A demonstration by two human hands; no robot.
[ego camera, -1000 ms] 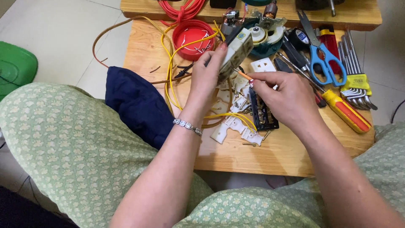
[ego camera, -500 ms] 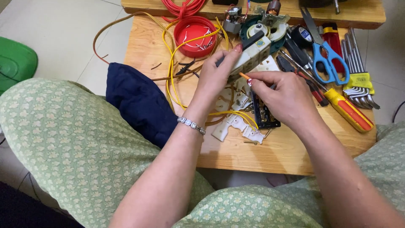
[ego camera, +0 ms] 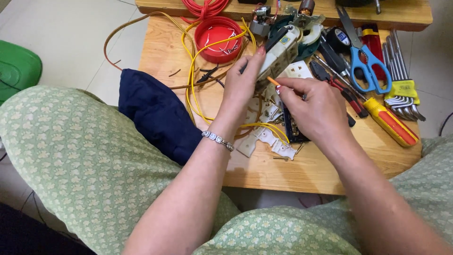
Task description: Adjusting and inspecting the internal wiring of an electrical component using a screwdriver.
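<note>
My left hand (ego camera: 243,89), with a silver bracelet on the wrist, grips a cream socket block (ego camera: 279,55) and holds it tilted above the wooden table (ego camera: 160,52). My right hand (ego camera: 314,111) pinches a thin tool with an orange tip (ego camera: 272,81) against the block's underside. Yellow wires (ego camera: 198,61) loop from the block across the table. White plastic parts (ego camera: 264,139) and small screws lie under my hands, beside a dark blue part (ego camera: 295,132).
A red lid (ego camera: 218,32) holding wire scraps sits at the back, with a red cable coil (ego camera: 207,7) behind it. On the right lie blue-handled scissors (ego camera: 363,59), an orange and red screwdriver (ego camera: 391,123), hex keys (ego camera: 401,89) and pliers. A navy cloth (ego camera: 155,113) hangs over the left edge. A green object (ego camera: 16,66) is on the floor.
Both hands have lifted the socket block slightly up and to the right. The right hand has brought the orange-tipped tool closer to the block.
</note>
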